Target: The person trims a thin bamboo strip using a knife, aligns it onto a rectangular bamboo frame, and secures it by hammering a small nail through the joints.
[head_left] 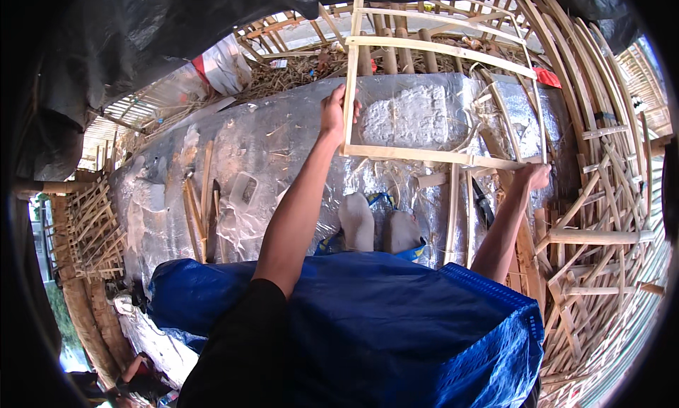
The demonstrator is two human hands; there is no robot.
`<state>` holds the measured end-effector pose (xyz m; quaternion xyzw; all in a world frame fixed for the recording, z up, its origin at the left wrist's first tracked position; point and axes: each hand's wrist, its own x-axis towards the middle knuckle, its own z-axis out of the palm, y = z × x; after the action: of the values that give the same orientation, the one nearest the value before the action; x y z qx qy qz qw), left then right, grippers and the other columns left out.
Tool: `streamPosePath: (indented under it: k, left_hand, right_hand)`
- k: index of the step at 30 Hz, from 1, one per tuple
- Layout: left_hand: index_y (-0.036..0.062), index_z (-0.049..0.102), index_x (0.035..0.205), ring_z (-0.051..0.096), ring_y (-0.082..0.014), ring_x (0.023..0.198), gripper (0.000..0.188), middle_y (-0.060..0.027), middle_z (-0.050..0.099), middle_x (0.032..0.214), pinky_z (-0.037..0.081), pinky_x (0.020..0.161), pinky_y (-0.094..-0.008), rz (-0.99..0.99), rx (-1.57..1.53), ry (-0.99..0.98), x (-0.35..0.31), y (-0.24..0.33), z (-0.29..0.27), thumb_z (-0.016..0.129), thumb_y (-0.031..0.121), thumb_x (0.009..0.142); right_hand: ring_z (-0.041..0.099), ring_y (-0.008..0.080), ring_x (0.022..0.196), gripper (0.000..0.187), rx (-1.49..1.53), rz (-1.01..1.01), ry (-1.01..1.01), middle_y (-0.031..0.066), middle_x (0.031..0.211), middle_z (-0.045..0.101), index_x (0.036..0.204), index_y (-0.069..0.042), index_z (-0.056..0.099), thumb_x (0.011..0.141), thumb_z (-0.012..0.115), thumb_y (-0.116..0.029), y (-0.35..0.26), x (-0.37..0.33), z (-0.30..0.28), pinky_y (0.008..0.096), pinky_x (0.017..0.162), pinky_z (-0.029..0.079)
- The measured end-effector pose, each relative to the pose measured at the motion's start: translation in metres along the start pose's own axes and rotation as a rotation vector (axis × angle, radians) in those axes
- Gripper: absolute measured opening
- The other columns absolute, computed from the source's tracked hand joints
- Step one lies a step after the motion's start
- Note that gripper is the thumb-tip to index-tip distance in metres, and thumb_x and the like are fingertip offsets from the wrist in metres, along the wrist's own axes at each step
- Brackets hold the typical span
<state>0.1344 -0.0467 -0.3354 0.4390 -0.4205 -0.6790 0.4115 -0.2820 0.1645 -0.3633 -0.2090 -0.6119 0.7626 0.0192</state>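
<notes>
in the head view, the left hand [332,112] curls its fingers around the left bar of a wooden frame [424,154]; the right hand [534,176] clasps the frame's near right corner. the frame is over a silvery sheet [283,129], beyond a blue cover [382,316].

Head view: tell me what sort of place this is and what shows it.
Probably a makeshift woodworking spot: a slatted wooden frame is held up, many slatted wood pieces are piled at the right, and loose strips lie on a silvery sheet.
</notes>
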Motion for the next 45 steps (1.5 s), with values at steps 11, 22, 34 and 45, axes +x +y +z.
streamPosePath:
  k: [11,22,34,45]
  left_hand:
    - [-0.0028,0.064,0.11,0.057,-0.0134,0.07,0.042,-0.0051,0.061,0.078,0.044,0.067,-0.0265,0.116,-0.115,0.015,0.042,-0.018,0.001,0.051,0.036,0.097]
    - [-0.0023,0.063,0.112,0.048,-0.0103,0.068,0.042,-0.0021,0.056,0.074,0.036,0.066,-0.025,0.135,-0.058,0.04,0.041,-0.009,0.001,0.049,0.036,0.099]
    - [-0.0009,0.061,0.116,0.048,-0.0094,0.069,0.043,-0.0012,0.055,0.074,0.037,0.067,-0.0244,0.119,-0.072,0.033,0.039,-0.009,0.007,0.046,0.036,0.1]
    - [0.0008,0.064,0.115,0.048,-0.0072,0.06,0.039,0.0011,0.048,0.07,0.039,0.054,-0.0229,0.07,-0.007,0.075,0.039,-0.012,-0.001,0.052,0.033,0.097]
  right_hand:
    - [0.043,0.0117,0.05,0.026,0.27,-0.014,-0.306,-0.0012,0.063,0.048,0.082,-0.006,0.056,0.097,0.061,-0.026,0.021,0.041,0.009,0.0298,0.047,0.039]
    - [0.051,0.0102,0.071,0.061,0.151,-0.17,-0.277,0.0041,0.085,0.058,0.099,0.001,0.056,0.068,0.091,-0.038,0.018,0.028,0.005,0.0255,0.063,0.042]
    - [0.054,0.0129,0.072,0.062,0.001,-0.209,-0.137,0.0078,0.089,0.059,0.105,0.003,0.053,0.069,0.092,-0.029,0.021,0.032,0.008,0.0272,0.063,0.046]
    - [0.055,0.0116,0.065,0.063,-0.099,-0.248,-0.13,0.0089,0.079,0.062,0.101,0.005,0.053,0.066,0.093,-0.029,0.02,0.037,-0.003,0.0258,0.056,0.045]
